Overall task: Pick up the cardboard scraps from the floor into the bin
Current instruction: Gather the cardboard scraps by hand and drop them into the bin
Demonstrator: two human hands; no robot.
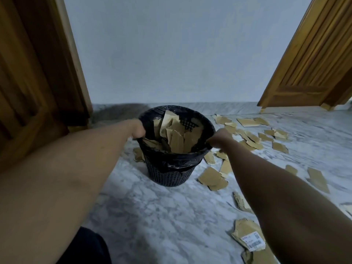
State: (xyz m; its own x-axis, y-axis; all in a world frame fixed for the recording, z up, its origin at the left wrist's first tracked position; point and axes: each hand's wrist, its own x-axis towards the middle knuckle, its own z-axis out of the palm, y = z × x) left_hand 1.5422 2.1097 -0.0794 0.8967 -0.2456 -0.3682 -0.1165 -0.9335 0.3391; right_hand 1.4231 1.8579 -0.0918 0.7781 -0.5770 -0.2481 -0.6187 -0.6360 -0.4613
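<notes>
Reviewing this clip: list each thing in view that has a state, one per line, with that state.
bin: upright on the floor, lined, partly filled with cardboard
bin liner: folded over the rim
left hand: closed on the bin's left rim
right hand: closed on the bin's right rim
cardboard scraps: many lying loose on the floor, right of the bin
labelled scrap: on the floor, label up
right door: open

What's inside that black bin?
The bin holds a black liner bag and upright cardboard scraps. Its bottom is hidden beneath them.
</notes>
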